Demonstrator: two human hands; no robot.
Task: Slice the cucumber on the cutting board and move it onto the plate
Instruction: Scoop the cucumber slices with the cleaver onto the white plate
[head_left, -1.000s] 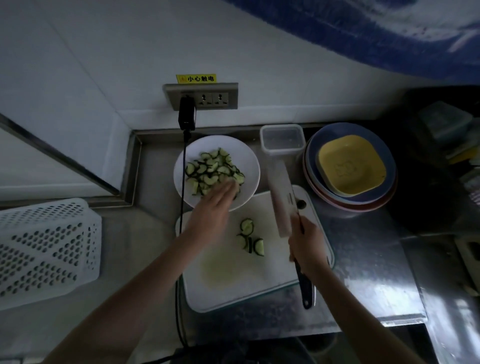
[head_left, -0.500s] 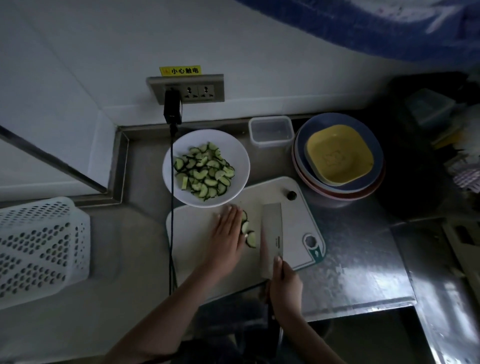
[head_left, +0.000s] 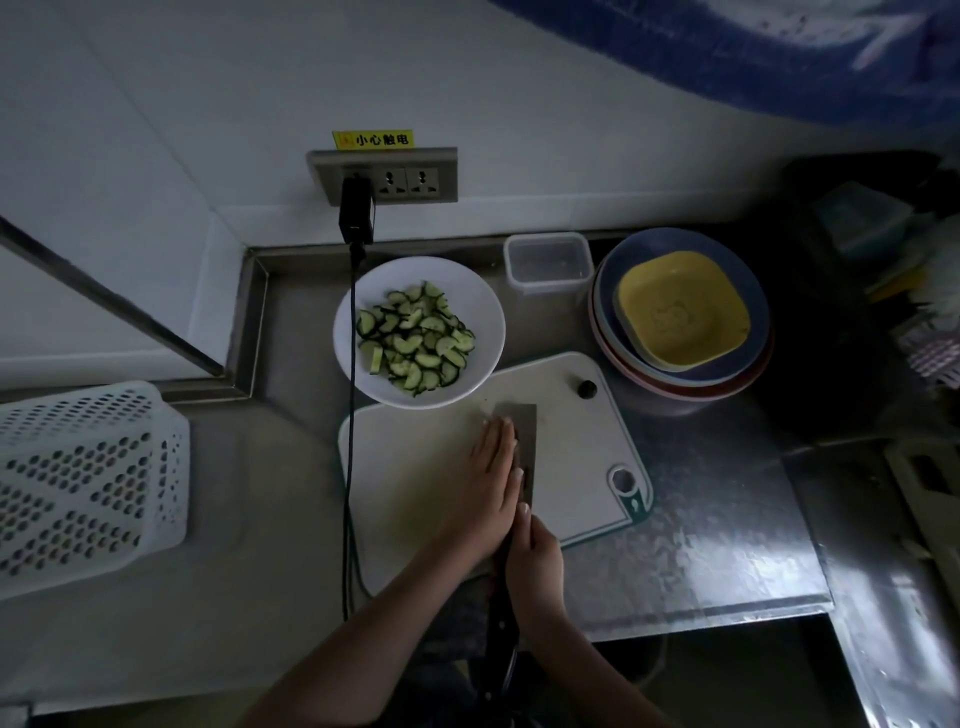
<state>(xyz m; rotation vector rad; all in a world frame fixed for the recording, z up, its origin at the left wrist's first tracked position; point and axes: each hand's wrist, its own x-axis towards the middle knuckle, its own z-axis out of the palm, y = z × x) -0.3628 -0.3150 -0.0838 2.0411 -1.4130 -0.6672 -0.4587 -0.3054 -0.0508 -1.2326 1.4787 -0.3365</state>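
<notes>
Now the left hand (head_left: 491, 480) has slid flat, fingers straight together, against the knife (head_left: 522, 452) gripped by the right hand (head_left: 535, 564), hiding board slices, while cucumber slices (head_left: 415, 340) fill the plate (head_left: 483, 332).

Cucumber slices (head_left: 415, 340) heaped in white plate (head_left: 483, 306); plate touches far edge of white cutting board (head_left: 410, 467)

Dim, bluish indoor light | white wall (head_left: 156, 130) brightest, right side sinks into near-black shadow | patchy glare on steel counter (head_left: 727, 519) at lower right | wide-angle bending at edges | fingers (head_left: 498, 441) slightly blurred | grainy, soft detail
</notes>
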